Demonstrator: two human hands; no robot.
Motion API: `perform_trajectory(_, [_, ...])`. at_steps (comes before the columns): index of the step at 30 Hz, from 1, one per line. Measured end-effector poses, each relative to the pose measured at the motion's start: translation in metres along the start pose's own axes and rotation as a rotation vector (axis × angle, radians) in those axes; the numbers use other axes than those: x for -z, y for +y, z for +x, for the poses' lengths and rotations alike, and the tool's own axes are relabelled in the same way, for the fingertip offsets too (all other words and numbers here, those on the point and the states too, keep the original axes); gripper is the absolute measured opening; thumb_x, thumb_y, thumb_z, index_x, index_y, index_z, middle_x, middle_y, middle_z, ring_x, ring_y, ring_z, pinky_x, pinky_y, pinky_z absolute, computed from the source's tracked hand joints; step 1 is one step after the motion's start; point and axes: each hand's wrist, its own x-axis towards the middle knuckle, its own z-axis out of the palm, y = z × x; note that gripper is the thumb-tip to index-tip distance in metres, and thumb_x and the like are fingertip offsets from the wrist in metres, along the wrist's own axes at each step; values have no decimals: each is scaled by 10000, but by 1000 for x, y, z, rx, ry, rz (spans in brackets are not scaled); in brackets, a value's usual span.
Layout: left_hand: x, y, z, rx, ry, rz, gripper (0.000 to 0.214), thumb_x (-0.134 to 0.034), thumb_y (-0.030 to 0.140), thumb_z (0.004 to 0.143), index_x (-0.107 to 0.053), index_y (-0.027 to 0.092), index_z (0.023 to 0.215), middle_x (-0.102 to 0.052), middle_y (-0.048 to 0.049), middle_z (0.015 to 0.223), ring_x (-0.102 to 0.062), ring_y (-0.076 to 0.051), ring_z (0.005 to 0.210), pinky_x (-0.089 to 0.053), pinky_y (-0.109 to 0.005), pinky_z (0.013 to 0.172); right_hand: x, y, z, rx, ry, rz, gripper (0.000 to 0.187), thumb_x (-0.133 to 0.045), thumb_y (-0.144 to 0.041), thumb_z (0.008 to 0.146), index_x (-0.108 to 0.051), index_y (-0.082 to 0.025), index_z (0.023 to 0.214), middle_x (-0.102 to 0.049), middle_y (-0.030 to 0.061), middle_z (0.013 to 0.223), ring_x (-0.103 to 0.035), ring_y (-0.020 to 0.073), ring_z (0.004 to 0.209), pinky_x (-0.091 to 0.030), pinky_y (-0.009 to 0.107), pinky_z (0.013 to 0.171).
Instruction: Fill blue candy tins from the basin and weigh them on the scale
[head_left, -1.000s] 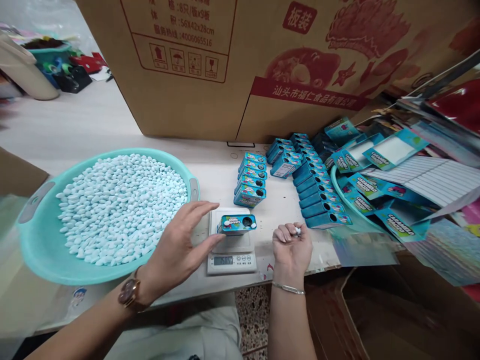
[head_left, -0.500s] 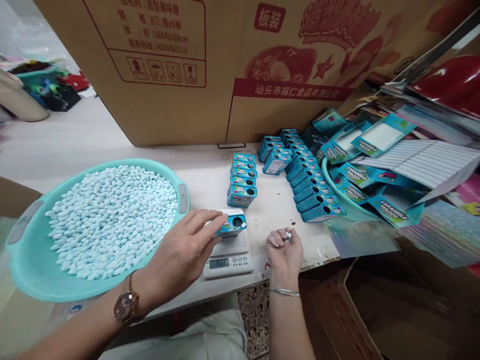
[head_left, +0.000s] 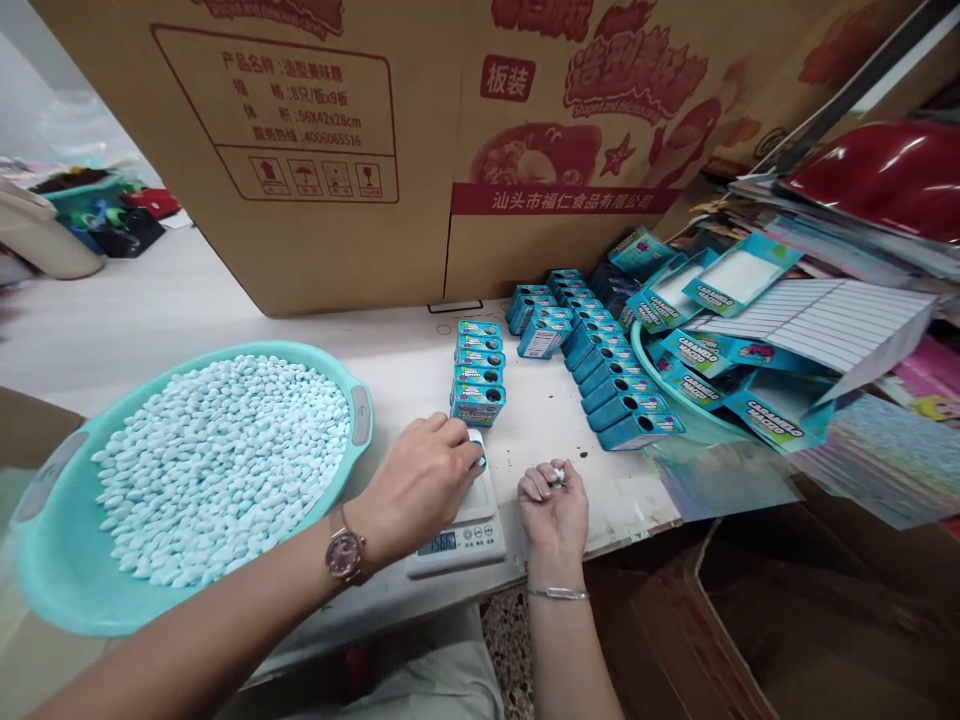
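My left hand point(head_left: 424, 477) is closed over a small blue candy box on the white digital scale point(head_left: 465, 532); the box is almost wholly hidden, only a sliver shows at my fingertips. My right hand point(head_left: 553, 503) rests in a loose fist just right of the scale, pinching a small white piece between thumb and forefinger. A column of filled blue boxes point(head_left: 477, 373) stands just beyond the scale. To my left a teal basin point(head_left: 60, 560) holds a heap of pale candies point(head_left: 217, 455).
Two more rows of blue boxes point(head_left: 611, 375) lie to the right, next to a teal tray with flat printed cartons point(head_left: 720, 375). A large cardboard carton point(head_left: 420, 150) walls off the back. Papers and foil sheets pile up at the right. An open brown box point(head_left: 765, 620) sits below the table edge.
My left hand went from hovering open beside the box on the scale to closing over it. The right fist stayed put. The camera tilted up slightly.
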Motion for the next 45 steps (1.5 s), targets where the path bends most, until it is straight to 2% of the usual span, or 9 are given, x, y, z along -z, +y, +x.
perform_trajectory(7, [-13,5,5,85,63,-96,236,-447,254,927,-631,162,812,-593,-68,820,-516,-212,798,-439,-366,732,5,0,-1,-14,-35,-37,220,-650,-209,717,-431,-196,707,-414,-105,538,-364,41,400,-288,167,389])
perform_trajectory(12, [19,-6,-8,168,400,-346,130,-508,225,910,-630,181,897,-611,-45,904,-546,-178,872,-443,-333,802,-4,-1,-10,-39,-29,-37,215,-642,-214,729,-432,-194,689,-421,-98,542,-404,48,431,-343,163,414])
perform_trajectory(14, [26,-1,-12,154,446,-356,116,-532,234,903,-641,196,907,-611,-36,918,-543,-170,877,-438,-328,804,-13,4,-22,-104,16,14,175,-624,-206,750,-455,-191,706,-462,-78,574,-471,61,491,-421,176,469])
perform_trajectory(21, [-17,40,-9,-135,219,-178,173,-493,251,917,-653,217,970,-639,-35,929,-497,-210,878,-379,-404,800,-38,16,-73,-284,-13,90,23,-526,-162,856,-532,-180,843,-603,-8,782,-606,87,713,-550,219,640])
perform_trajectory(26, [14,1,-16,16,314,-189,240,-500,256,908,-615,206,1113,-604,-73,1063,-497,-223,971,-406,-405,857,-34,-3,-73,-166,9,54,71,-552,-156,812,-499,-189,777,-516,-30,721,-542,82,633,-520,215,584])
perform_trajectory(29, [31,-27,-24,52,277,-110,264,-507,267,901,-607,211,1139,-594,-72,1053,-491,-228,957,-407,-405,854,-25,-13,-65,-76,79,50,74,-560,-151,784,-497,-187,771,-494,-28,732,-516,82,626,-504,217,567])
perform_trajectory(35, [12,-40,-29,-68,70,63,241,-449,157,907,-645,223,1033,-602,-63,938,-479,-219,876,-370,-356,762,-12,-17,-51,-74,44,-12,126,-590,-134,738,-485,-191,776,-488,-35,741,-503,79,637,-487,216,574])
perform_trajectory(41, [3,-42,-31,-149,22,125,231,-444,98,894,-648,203,917,-599,-53,836,-483,-208,824,-357,-339,729,-10,-13,-44,-61,24,-67,117,-599,-157,741,-490,-196,763,-484,-37,727,-507,92,622,-483,235,552])
perform_trajectory(45, [1,-48,-33,-124,26,79,203,-453,175,925,-646,186,862,-609,-60,874,-491,-199,835,-388,-338,735,-12,-9,-45,-93,52,-25,102,-589,-156,746,-494,-193,747,-484,-37,710,-500,88,603,-484,226,537])
